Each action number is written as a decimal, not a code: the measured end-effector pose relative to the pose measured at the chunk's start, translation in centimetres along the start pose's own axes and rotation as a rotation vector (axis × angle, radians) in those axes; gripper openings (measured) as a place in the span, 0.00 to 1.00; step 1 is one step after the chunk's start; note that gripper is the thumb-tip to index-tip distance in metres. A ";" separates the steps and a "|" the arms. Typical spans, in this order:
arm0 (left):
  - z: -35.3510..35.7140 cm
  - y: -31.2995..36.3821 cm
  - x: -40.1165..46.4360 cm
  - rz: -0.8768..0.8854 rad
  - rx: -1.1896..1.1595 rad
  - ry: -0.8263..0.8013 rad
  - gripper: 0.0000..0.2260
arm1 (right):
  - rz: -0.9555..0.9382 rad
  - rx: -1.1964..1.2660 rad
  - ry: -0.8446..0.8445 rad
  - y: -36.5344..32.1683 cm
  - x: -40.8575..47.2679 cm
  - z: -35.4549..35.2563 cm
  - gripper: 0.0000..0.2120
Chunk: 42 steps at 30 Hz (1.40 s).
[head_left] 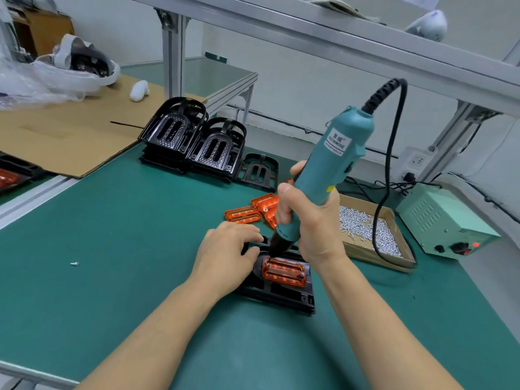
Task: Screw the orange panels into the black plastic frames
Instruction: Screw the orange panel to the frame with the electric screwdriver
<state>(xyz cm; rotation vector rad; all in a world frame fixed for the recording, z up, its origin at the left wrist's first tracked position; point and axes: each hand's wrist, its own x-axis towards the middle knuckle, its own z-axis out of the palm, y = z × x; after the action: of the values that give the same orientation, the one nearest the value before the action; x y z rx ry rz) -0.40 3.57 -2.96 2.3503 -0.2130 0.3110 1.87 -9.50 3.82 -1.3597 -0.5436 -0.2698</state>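
Observation:
A black plastic frame (284, 294) lies flat on the green mat with an orange panel (284, 272) seated in it. My right hand (309, 220) grips a teal electric screwdriver (329, 170), tilted, its black tip down on the panel's upper-left corner. My left hand (225, 254) rests on the frame's left side, fingers curled over its edge. Loose orange panels (253, 211) lie just beyond the hands. Stacks of black frames (194, 139) stand farther back.
A cardboard tray of silver screws (365, 229) sits to the right, under the screwdriver's black cable. A pale power supply box (444, 220) stands at the far right. One stray screw (74, 264) lies on the mat at left. A cardboard sheet (64, 136) covers the back left.

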 end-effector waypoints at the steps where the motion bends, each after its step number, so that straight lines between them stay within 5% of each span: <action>1: 0.0 -0.1 0.0 -0.001 -0.002 0.004 0.11 | -0.002 -0.007 -0.007 0.0 0.0 0.1 0.10; 17: 0.1 0.0 -0.1 0.017 0.022 0.020 0.11 | 0.023 0.046 -0.117 -0.2 -0.2 0.0 0.09; 33: 0.0 0.0 -0.2 -0.005 0.012 0.013 0.10 | -0.130 0.276 0.454 -7.4 1.2 -7.7 0.10; 42: -0.5 0.6 -0.4 -0.026 0.000 -0.004 0.10 | 0.054 0.014 0.781 -9.4 -2.8 -16.7 0.12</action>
<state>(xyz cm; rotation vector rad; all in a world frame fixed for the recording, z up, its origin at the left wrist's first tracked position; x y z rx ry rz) -0.99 3.51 -2.38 2.3515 -0.1837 0.2938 -1.50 -27.94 8.51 -1.1379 0.1439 -0.7080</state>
